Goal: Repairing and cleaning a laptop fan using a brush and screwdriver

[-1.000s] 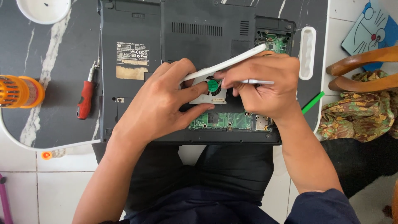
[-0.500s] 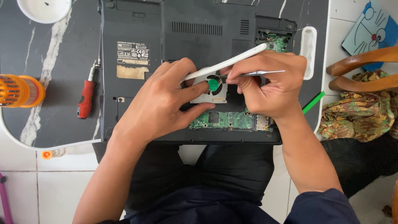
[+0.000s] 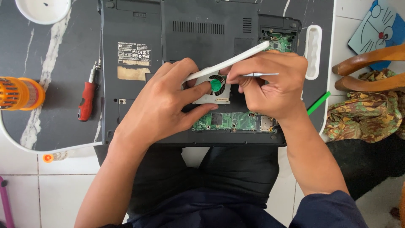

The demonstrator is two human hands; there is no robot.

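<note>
An upturned black laptop (image 3: 139, 55) lies on a dark marble-pattern table, with its bottom cover partly off and a green circuit board (image 3: 234, 121) exposed. My left hand (image 3: 164, 105) rests on the laptop, its fingers steadying a small cooling fan (image 3: 215, 90) with a green hub and pinching a long white plastic tool (image 3: 236, 60). My right hand (image 3: 274, 86) holds thin metal tweezers (image 3: 259, 74) with their point at the fan's edge.
A red-handled screwdriver (image 3: 87, 100) lies left of the laptop. An orange bit holder (image 3: 19, 93) sits at the far left and a white bowl (image 3: 42, 9) at the top left. A white plastic piece (image 3: 313, 50) and a green stick (image 3: 318, 103) lie right of the laptop.
My right hand has shifted slightly, and the tweezers have tilted a little at the fan. The left hand and the white tool stay in place.
</note>
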